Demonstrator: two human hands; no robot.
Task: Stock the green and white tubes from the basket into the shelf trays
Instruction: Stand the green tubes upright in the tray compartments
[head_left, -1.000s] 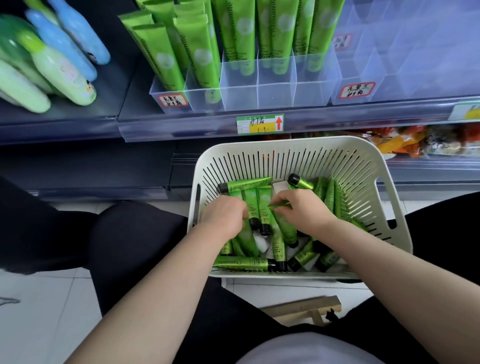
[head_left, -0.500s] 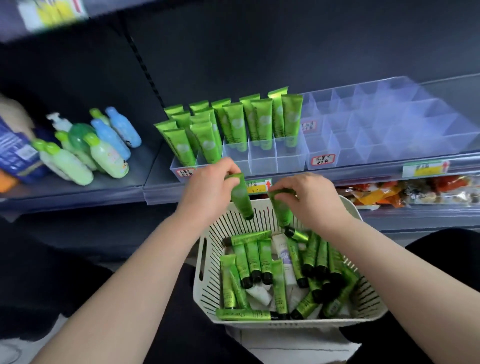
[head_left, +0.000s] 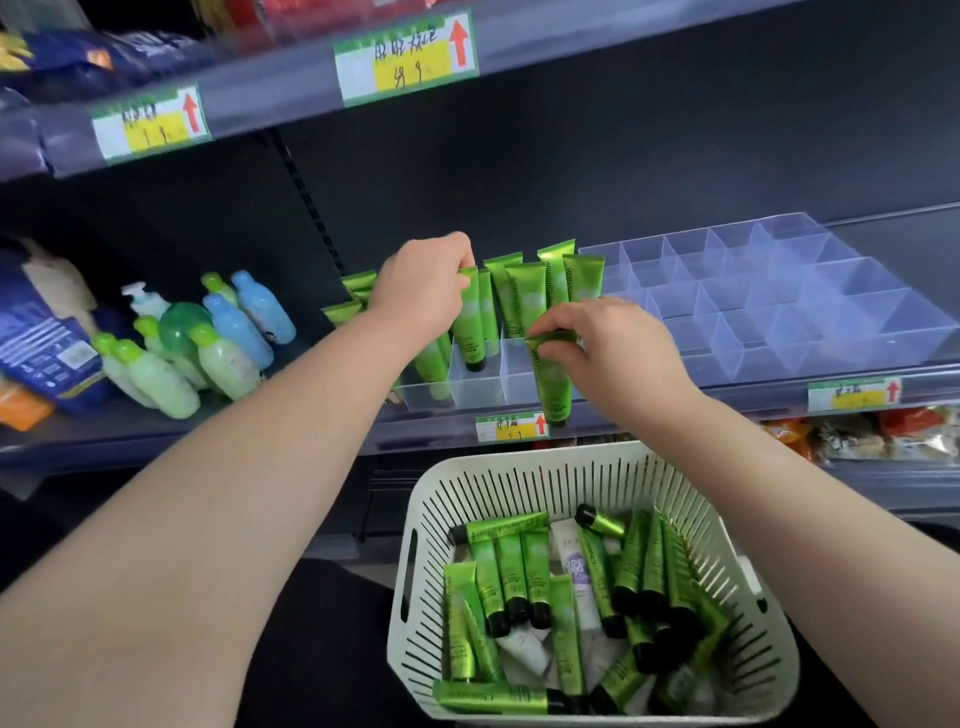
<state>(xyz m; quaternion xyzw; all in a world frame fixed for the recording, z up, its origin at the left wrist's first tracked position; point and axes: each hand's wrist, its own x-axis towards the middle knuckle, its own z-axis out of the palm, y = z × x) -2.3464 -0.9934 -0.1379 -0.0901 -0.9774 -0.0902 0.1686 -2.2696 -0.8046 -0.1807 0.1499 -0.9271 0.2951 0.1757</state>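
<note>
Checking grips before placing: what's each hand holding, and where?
Left hand pinches one green tube by its crimped end; right hand pinches a second tube likewise.

Even, soft indoor light, dark shelf backing, motion-blurred top-left edge, wide-angle bowing at borders.

This is a shop aisle. Dark metal shelves (head_left: 623, 41) run in tiers, and their front rails carry green, yellow and white price tags (head_left: 405, 60) with handwritten figures and red arrows pointing up. Identical goods stand in number: green tubes (head_left: 524, 296) upright in a clear divided tray (head_left: 779, 322), pastel bottles (head_left: 234, 332) grouped to the left, wrapped packets (head_left: 857, 436) on the lower shelf at the right. A white slotted basket (head_left: 519, 483) at the near side holds more of the same tubes.
</note>
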